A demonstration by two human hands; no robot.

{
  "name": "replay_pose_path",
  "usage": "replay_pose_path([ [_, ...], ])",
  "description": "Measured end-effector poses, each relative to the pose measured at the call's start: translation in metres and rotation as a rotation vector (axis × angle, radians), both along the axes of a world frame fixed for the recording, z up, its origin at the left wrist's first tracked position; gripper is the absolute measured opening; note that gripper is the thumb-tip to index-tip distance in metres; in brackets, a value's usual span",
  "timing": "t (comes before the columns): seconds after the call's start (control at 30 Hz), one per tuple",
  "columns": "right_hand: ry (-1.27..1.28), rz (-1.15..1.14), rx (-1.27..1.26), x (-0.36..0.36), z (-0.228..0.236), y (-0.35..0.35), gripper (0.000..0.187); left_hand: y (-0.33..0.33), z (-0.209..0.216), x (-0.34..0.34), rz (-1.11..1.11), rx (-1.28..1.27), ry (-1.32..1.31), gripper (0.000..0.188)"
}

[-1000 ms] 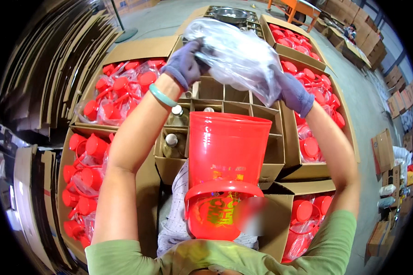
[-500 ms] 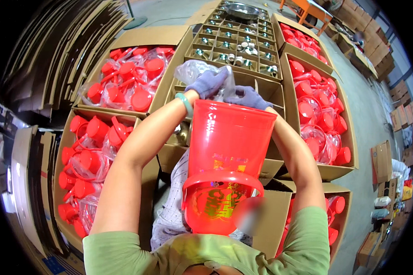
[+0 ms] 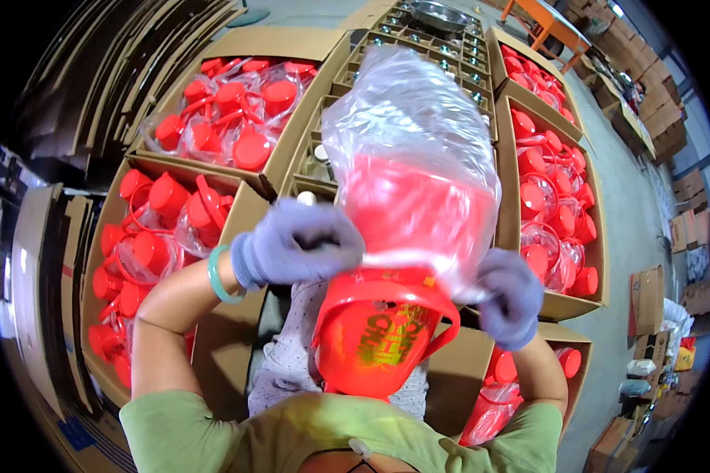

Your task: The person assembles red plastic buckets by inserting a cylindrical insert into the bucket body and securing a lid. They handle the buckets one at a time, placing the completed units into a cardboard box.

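A red plastic thermos flask [image 3: 375, 347] with a curved handle and gold print rests in my lap, leaning away from me. A clear plastic bag [image 3: 410, 110] covers its far part and puffs out beyond it. My left hand [image 3: 304, 240], in a purple-grey glove, has its fingers curled at the bag's left edge. On the other side my gloved right hand [image 3: 511, 299] pinches the bag's right edge, close to the flask's handle. Both hands are slightly blurred. The near part of the flask, with its handle, stays outside the bag.
Open cartons of red flasks stand left [image 3: 158, 236], far left [image 3: 237, 118] and right [image 3: 556, 197]. Ahead is a divided carton [image 3: 355, 79] of shiny glass liners, a metal bowl [image 3: 438, 16] at its far end. Flattened cardboard [image 3: 118, 79] is stacked at left.
The bag, bunched at the flask's far end before, now spreads over its far part. Both hands have come closer to me and moved apart along the flask's sides.
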State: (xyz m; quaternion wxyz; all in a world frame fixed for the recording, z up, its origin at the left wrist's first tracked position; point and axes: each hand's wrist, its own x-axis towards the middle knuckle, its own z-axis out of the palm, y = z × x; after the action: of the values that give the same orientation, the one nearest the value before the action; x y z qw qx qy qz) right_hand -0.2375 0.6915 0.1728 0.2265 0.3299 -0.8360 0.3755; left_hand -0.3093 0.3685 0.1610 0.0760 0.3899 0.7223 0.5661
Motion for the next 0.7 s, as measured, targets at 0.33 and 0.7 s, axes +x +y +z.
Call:
replay_pose_path([
  [0.33,-0.361,0.359,0.476,0.095,-0.098,-0.002,0.034,-0.044,-0.064,0.1,-0.503,-0.284,-0.012,0.031],
  [0.7,-0.512,-0.043,0.019,0.11,-0.096,-0.03,0.044,-0.028,0.026,0.149,-0.212,-0.319,-0.212,0.045],
])
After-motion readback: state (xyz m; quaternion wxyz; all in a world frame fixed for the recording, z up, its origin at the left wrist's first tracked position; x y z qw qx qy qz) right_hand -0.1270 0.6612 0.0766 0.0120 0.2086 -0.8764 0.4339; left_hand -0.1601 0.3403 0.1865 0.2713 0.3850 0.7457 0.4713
